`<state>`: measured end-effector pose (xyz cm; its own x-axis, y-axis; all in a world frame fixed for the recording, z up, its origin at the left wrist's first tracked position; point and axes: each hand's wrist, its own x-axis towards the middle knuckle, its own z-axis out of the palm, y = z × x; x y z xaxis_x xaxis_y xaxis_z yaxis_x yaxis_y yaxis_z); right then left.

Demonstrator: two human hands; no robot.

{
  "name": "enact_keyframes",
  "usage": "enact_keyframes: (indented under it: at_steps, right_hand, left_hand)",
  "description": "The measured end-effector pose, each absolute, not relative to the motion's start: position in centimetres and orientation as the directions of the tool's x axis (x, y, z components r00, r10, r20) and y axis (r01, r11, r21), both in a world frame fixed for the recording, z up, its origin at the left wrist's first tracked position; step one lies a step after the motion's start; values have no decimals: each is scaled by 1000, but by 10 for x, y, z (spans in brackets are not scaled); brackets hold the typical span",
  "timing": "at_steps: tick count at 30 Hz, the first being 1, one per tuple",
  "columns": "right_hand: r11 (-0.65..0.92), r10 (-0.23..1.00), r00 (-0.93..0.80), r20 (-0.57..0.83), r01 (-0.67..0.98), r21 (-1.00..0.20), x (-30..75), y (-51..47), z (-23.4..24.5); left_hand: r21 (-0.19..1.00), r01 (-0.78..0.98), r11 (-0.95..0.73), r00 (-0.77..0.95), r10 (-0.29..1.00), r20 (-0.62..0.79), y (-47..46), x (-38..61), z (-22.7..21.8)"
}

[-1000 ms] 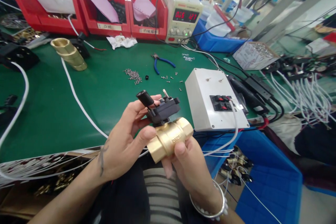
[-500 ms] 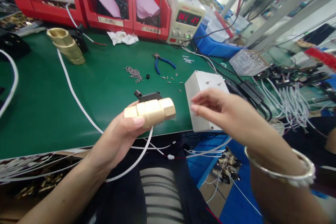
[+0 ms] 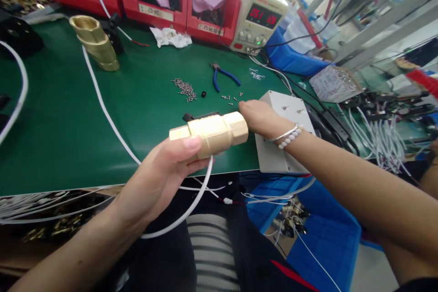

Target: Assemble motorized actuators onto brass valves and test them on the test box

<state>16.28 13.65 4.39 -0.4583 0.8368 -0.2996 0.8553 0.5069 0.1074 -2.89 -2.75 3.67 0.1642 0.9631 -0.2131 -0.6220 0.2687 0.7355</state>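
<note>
My left hand [image 3: 171,162] is closed around a brass valve body [image 3: 219,133], thumb on its near side. A black part [image 3: 189,117] shows behind the brass, and a white cable [image 3: 201,196] hangs from below it. Just right of the valve, my right hand [image 3: 258,116] reaches past the corner of the white box [image 3: 284,157], back of the hand upward. Its fingers point down and away, hidden from view. Several loose screws [image 3: 226,97] lie just beyond it on the green mat [image 3: 147,86].
Farther back are a screw pile [image 3: 185,90], a small black ring [image 3: 203,94] and blue-handled cutters [image 3: 222,75]. A second brass valve [image 3: 96,43] stands at the left. Red bins [image 3: 153,11] and a power supply [image 3: 256,20] line the back. Bundled white cables [image 3: 383,141] lie right.
My right hand has moved forward and left over the white box, toward the loose screws. My left hand has lifted slightly and shifted right with the valve. The view has shifted a little.
</note>
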Motion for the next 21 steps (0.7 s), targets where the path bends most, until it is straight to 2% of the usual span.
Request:
enact_keyframes:
  at_steps: [5,10,11,12,14,16,18,21]
  right_hand:
    - [522,821,-445,-359,839,154,168,145,42]
    - [514,830,-453,-325,847,135,160,142,47]
    - [512,833,-472,-288,855,81,159,138,51]
    - [509,832,-500,-242,860,-26,160,134,55]
    - [481,812,-564,-150,793,-373,164,124,65]
    - [416,769,-633,-90,603,-681,169,113,74]
    - [406,707,-704,-62,477,-780,173,103,79]
    - [533,618,-786,-6,425,-732,173,95,81]
  left_hand:
    - [877,-448,174,99,984,-145,-22,-21,14]
    - [903,-355,240,137,969,-204,-14,-11,1]
    - [904,-346,250,148,966,-210,-13,-10,0]
    - [905,-343,252,161,965,-207,-13,-10,-1]
    - [905,-347,247,199,962,-187,-14,-11,-4]
    - [909,-343,238,226,960,-166,-16,-13,-8]
    - [918,-324,229,236,959,-157,-16,-14,-10]
    - [930,-293,224,223,961,-161,-14,-15,-10]
